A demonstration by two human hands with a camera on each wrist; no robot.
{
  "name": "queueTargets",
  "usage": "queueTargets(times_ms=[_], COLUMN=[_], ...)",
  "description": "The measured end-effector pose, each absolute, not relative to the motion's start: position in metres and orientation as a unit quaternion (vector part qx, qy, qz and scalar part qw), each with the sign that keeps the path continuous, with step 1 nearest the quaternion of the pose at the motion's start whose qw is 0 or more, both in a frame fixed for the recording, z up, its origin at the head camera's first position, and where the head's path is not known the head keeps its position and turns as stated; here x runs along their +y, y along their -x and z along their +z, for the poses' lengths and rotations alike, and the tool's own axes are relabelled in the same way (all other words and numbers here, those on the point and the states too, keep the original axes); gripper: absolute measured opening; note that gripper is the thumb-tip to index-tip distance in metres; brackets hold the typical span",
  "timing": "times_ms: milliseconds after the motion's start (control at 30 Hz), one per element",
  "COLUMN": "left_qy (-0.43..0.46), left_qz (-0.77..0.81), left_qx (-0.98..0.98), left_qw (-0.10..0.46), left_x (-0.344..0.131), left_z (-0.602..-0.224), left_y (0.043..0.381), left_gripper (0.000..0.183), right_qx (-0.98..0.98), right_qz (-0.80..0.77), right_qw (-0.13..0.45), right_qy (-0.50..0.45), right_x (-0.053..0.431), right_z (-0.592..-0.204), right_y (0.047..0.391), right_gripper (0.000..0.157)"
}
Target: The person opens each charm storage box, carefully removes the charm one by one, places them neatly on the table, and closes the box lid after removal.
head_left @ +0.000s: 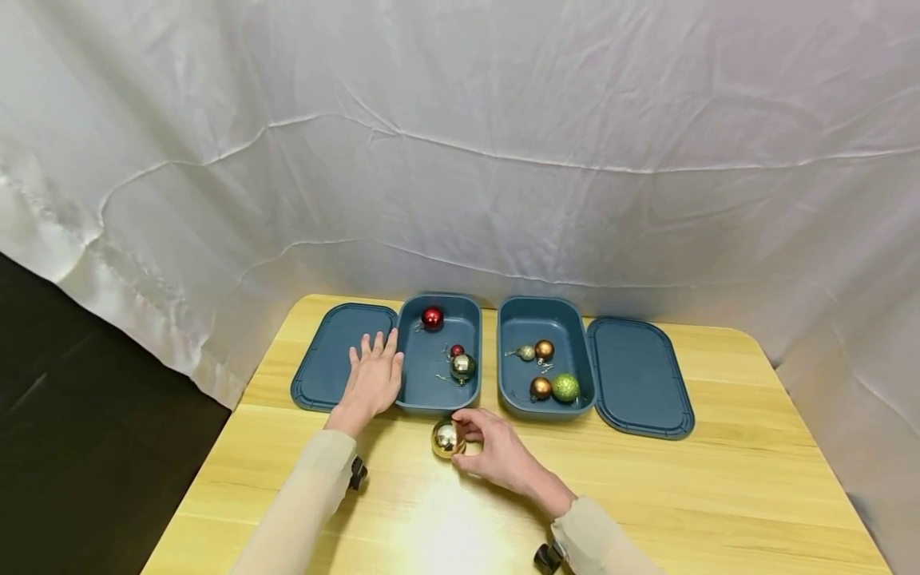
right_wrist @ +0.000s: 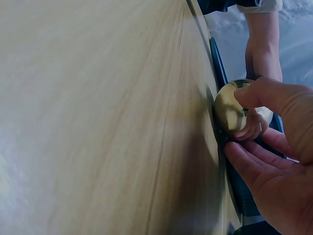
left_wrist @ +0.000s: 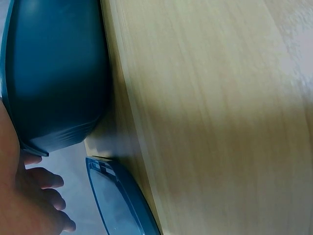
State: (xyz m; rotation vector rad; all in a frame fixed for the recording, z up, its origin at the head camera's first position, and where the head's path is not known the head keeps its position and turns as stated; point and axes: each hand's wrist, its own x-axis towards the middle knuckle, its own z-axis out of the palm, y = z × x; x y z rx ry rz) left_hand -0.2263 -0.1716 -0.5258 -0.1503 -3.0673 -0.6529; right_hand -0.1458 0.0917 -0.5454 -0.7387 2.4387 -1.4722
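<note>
My right hand (head_left: 499, 454) holds a shiny gold Christmas bauble (head_left: 443, 439) between thumb and fingers, in front of the left blue box (head_left: 422, 371). The right wrist view shows the thumb (right_wrist: 264, 93) on one side of the bauble and the fingers curled under the other. My left hand (head_left: 375, 379) lies with fingers straight and spread at the left rim of that box, overlapping the left lid (head_left: 334, 351). Inside the left box are a red bauble (head_left: 432, 318), a small red one (head_left: 456, 350) and a silvery-gold one (head_left: 463, 366).
A second blue box (head_left: 513, 375) stands to the right, holding two copper baubles (head_left: 544, 350), a small pale glitter one (head_left: 527, 352) and a green glitter one (head_left: 565, 387). Its lid (head_left: 643, 379) lies at its right. Behind the wooden table (head_left: 747, 447) hangs a pale curtain (head_left: 546, 160).
</note>
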Motion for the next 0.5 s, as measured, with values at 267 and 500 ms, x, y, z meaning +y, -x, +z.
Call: queueTargets(times_ms=[267, 500], left_qy=[0.048, 0.047], left_qz=[-0.206, -0.208], left_qx=[-0.977, -0.977], left_qw=[0.0, 0.0], left_x=[-0.172, -0.1718], left_z=[-0.5261, -0.5249], left_y=[0.2262, 0.2255], left_gripper=[0.059, 0.059], right_qx=[0.825, 0.835], right_qz=[-0.492, -0.477], right_qw=[0.085, 0.089], right_qy=[0.263, 0.259], right_x=[0.0914, 0.0941], right_z=[-0.5472, -0.544], right_y=[0.1463, 0.1444], right_gripper=[0.059, 0.066])
